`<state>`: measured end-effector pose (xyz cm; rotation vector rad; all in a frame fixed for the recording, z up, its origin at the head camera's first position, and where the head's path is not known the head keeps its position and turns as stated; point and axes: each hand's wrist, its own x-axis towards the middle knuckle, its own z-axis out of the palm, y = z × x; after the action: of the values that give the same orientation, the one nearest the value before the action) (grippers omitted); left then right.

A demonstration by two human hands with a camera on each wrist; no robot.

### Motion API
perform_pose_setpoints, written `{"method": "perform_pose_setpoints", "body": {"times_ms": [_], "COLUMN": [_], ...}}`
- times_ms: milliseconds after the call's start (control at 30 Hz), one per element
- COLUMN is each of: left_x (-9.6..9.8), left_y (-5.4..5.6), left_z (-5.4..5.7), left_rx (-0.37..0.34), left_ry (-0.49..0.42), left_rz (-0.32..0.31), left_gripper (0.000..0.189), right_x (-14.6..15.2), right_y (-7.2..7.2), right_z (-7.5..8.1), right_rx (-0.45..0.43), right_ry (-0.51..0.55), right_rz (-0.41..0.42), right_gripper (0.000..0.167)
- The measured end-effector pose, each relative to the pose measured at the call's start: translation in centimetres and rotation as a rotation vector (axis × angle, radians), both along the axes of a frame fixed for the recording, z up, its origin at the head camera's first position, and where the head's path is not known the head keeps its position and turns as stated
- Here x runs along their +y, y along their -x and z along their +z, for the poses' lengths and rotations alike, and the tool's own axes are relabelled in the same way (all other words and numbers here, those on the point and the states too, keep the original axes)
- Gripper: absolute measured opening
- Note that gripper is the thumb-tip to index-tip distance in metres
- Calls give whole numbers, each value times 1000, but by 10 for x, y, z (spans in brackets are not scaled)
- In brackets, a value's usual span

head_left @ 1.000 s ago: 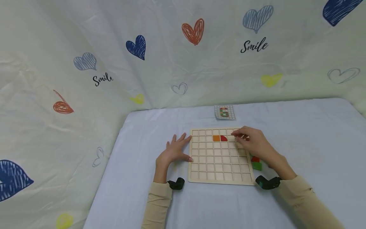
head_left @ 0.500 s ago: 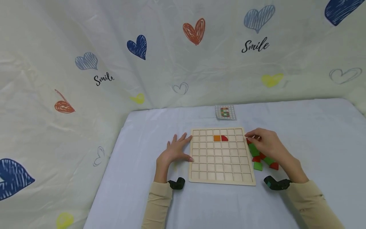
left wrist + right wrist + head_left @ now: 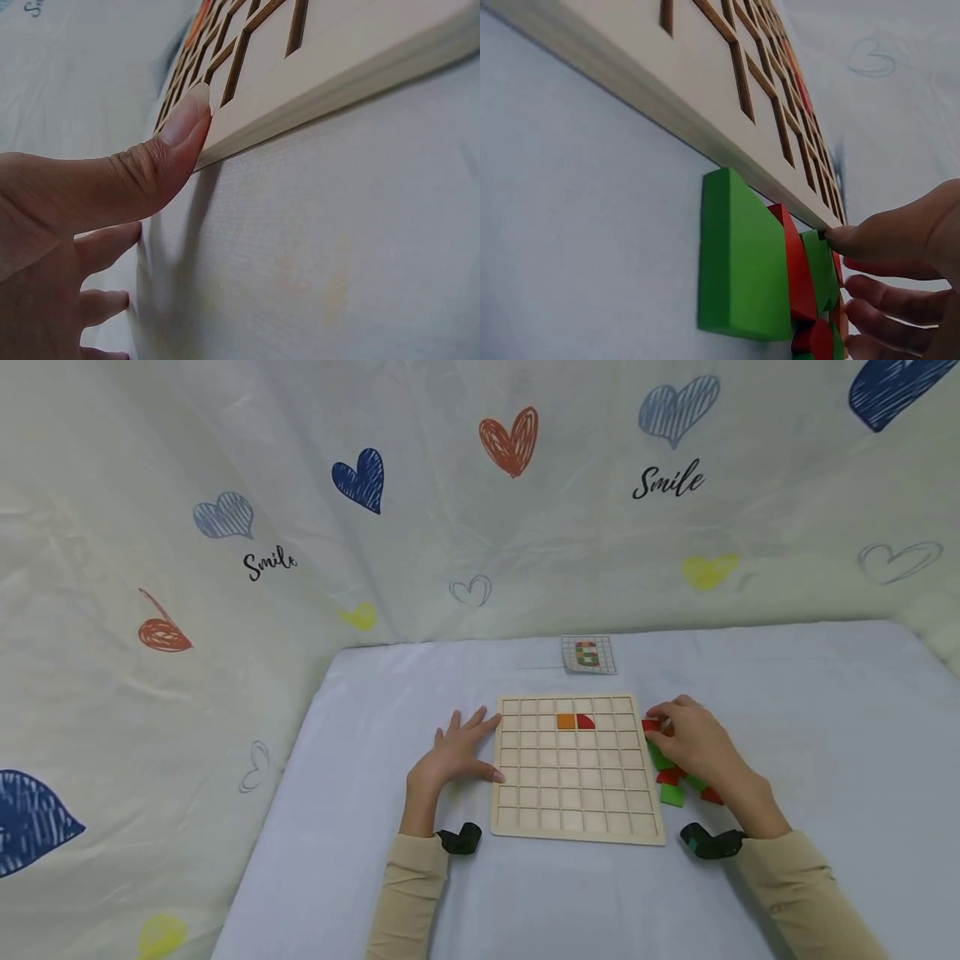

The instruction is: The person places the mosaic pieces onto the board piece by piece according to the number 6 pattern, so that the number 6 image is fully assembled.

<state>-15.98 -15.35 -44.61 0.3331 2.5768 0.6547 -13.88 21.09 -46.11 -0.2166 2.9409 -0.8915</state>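
Note:
A pale wooden grid board (image 3: 570, 777) lies on the table, with an orange square (image 3: 566, 722) and a red quarter-round piece (image 3: 585, 722) side by side in its second row. My left hand (image 3: 453, 756) is spread at the board's left edge, its thumb (image 3: 184, 124) touching the rim. Beyond the right edge, my right hand (image 3: 697, 743) has thumb and index finger at either side of a red block (image 3: 650, 725). Close under that hand sit green blocks (image 3: 662, 757) and other red pieces. In the right wrist view, a thick green block (image 3: 754, 262) stands nearest.
Behind the board lies a small printed card (image 3: 588, 655) with a coloured grid pattern. A white cloth (image 3: 420, 693) covers the table, and a white curtain with hearts hangs behind it. Black wrist cameras (image 3: 460, 839) are worn on both wrists.
My right hand has moved from over the board's upper right to the loose blocks, where its fingers have come round a red one. The left hand stays put.

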Motion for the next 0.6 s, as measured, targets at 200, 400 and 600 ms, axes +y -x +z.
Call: {"method": "perform_pose_setpoints", "body": {"times_ms": [200,400,600], "left_x": [1,1,2], "left_y": [0,-1,-2], "left_z": [2,2,2], "left_rx": [2,4,0], "left_ry": [-1,-9,-9], "left_rz": [5,0,2], "left_gripper": [103,103,103], "right_x": [0,3,4], "right_y": [-1,-1,-1], "right_z": [-1,-1,0], "right_rx": [10,1,-23], "right_ry": [0,38,63], "right_rz": [-8,-26,-11], "right_gripper": [32,30,26]}}
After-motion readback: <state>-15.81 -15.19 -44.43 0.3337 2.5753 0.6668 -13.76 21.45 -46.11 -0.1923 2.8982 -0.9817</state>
